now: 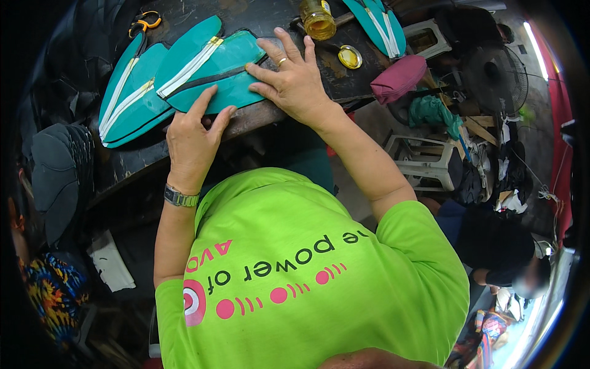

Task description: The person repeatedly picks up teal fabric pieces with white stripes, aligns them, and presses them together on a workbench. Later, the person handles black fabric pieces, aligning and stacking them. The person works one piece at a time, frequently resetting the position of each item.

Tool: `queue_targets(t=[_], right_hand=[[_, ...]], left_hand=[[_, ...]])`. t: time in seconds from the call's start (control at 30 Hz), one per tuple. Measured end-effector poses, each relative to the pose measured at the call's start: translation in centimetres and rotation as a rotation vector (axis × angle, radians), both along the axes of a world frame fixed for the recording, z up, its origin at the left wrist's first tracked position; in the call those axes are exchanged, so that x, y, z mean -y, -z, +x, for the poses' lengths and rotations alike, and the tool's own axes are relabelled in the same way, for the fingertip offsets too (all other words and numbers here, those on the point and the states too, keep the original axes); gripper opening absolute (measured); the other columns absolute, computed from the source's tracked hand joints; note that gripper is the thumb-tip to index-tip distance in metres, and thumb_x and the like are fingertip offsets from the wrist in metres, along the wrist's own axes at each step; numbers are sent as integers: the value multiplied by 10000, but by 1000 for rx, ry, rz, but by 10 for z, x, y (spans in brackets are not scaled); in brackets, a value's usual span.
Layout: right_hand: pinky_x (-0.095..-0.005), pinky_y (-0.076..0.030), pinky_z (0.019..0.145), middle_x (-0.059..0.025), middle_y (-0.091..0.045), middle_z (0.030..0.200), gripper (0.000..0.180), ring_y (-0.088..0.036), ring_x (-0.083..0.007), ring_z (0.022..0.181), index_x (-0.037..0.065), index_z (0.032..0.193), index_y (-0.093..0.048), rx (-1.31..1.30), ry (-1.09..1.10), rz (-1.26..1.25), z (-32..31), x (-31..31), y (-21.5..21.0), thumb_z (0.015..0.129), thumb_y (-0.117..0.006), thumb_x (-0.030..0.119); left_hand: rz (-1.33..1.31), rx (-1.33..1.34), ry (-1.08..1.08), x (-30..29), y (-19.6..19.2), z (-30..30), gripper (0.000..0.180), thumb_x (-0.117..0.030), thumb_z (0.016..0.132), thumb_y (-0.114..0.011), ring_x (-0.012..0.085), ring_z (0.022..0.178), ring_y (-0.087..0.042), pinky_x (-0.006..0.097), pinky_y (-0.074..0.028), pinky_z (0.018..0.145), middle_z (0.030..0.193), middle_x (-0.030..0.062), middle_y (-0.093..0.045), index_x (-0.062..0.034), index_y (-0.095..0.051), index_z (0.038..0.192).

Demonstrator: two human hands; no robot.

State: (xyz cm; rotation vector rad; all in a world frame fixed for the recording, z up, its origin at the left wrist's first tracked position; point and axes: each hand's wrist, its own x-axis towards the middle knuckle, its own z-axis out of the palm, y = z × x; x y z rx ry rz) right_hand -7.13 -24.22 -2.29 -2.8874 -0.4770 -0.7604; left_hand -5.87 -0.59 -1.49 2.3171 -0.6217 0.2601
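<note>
A glossy teal sole-shaped piece [236, 92] with white strips and a black line across it lies on the dark worktable [258, 117]. My right hand [295, 83] rests on its right part, fingers spread, a ring on one of them. At the near edge of the same piece, my left hand [193, 135] touches with its forefinger; the thumb stands apart and the other fingers are partly curled. Just left lies a similar teal piece [132, 107] with white strips, partly covered by the first one.
An open jar of yellow paste [318, 24] lies tilted at the back, its lid [350, 57] beside it. Orange-handled scissors [145, 23] and more teal pieces [380, 27] are on the table. Stools [424, 160], a fan [495, 77] and another person [504, 240] are at right.
</note>
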Motion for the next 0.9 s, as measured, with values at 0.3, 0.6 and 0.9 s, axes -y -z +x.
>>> queue_targets(t=[0.3,0.6,0.9], right_hand=[[-511,-404,1043,-83,-659,1196,217,-531,-320,1273,168,1001,-796,36,2,301,-16,5,-17,836,-801,308],[-496,-551,801,-223,-733,953,566,-713,-406,890,53,1365,-542,-362,564,106,7,60,-37,902,-703,334],[-506,-564,794,-219,-681,1146,394,-705,-401,978,54,1139,-675,-383,602,-55,7,40,-53,892,-726,356]], left_hand=[[-94,41,51,-6,-11,24,259,-102,883,-734,350,727,-632,427,-516,714,859,149,-726,-154,-753,1136],[-105,169,36,3,-20,65,389,-96,847,-765,345,959,-648,427,-539,806,1151,179,-613,-115,-701,1231],[-59,197,73,5,-9,78,614,-33,814,-785,422,1059,-612,445,-541,879,1198,216,-550,-167,-590,1380]])
